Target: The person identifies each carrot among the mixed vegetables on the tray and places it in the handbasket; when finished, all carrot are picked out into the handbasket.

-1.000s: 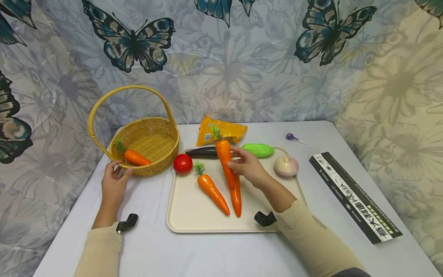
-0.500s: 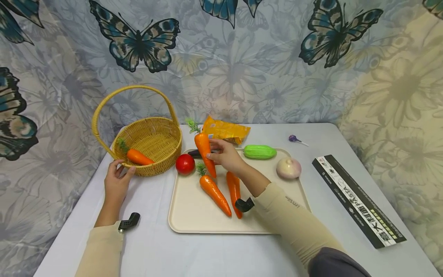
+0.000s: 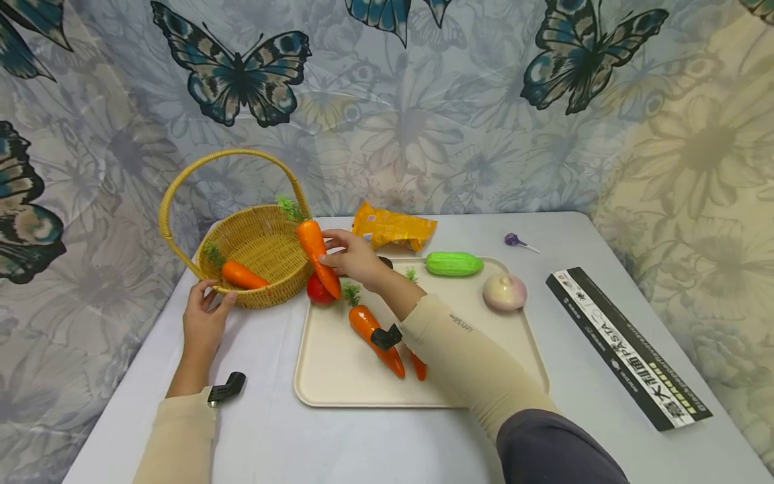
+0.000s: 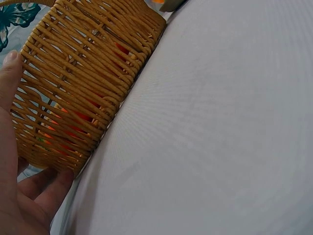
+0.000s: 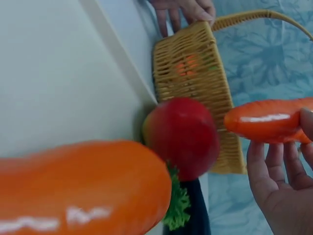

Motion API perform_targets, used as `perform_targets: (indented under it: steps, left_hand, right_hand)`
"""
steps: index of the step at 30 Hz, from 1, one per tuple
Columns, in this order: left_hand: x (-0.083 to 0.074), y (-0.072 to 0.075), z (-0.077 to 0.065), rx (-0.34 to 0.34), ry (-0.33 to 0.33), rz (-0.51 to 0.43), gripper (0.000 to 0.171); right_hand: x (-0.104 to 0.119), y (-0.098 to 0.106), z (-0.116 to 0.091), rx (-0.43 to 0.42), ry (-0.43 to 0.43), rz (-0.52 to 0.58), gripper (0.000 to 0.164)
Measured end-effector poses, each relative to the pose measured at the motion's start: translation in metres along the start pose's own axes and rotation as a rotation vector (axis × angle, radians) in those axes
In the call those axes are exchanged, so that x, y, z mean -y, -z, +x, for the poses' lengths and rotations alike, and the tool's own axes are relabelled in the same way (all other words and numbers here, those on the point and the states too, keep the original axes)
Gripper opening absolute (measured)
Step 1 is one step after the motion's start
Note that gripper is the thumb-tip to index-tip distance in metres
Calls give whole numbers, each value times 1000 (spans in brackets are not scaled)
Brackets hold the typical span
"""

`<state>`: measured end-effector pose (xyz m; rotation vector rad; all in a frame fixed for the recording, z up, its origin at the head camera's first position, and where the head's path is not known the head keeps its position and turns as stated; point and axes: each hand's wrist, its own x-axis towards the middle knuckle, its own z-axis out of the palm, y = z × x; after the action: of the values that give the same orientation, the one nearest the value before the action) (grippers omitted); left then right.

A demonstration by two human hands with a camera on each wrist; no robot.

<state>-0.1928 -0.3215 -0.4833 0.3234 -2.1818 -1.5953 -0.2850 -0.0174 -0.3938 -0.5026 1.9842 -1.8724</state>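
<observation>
My right hand pinches an orange carrot with a green top. The carrot is tilted in the air beside the right rim of the wicker basket, over a red tomato. My left hand grips the basket's near left side, thumb near the rim and fingers lower down, as the left wrist view shows. Inside the basket lies another carrot. On the beige tray are a carrot and one more carrot, partly hidden by my right forearm.
A green cucumber-like vegetable and an onion lie on the tray. A dark vegetable is mostly behind my right hand. Behind the tray is a yellow packet. A lollipop and a long pasta box lie to the right.
My right hand has lifted one carrot off the tray and carried it left to the basket's right rim. The left hand keeps its hold on the basket.
</observation>
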Motion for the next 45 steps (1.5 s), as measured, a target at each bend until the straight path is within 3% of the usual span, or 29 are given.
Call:
perform_targets:
  steps: [5,11,19,24,30,40,45]
  left_hand:
    - [0,-2,-3,12,-11,7,57]
    - [1,4,-4,-11,8,19,54]
    - [1,0,1,6,-15,-15,56]
    - [0,-1,3,12,-14,-23,56]
    - [-2,2,0,12,4,-7,56]
    - [0,0,0,18,-18,1,55]
    - [2,2,0,7,-25,1,55]
  right_hand:
    - [2,-14,19,-3,17,-32,54]
    - [9,-37,43,-4,14,40,53]
    - [21,-45,66,3,-38,71,57]
    - [30,-50,77,-6,9,61,56]
    - [18,-63,82,-15,65,21,54]
    - [-2,-79,89,-11,40,-68,53]
    - [-6,-85,94,-7,43,-209,51]
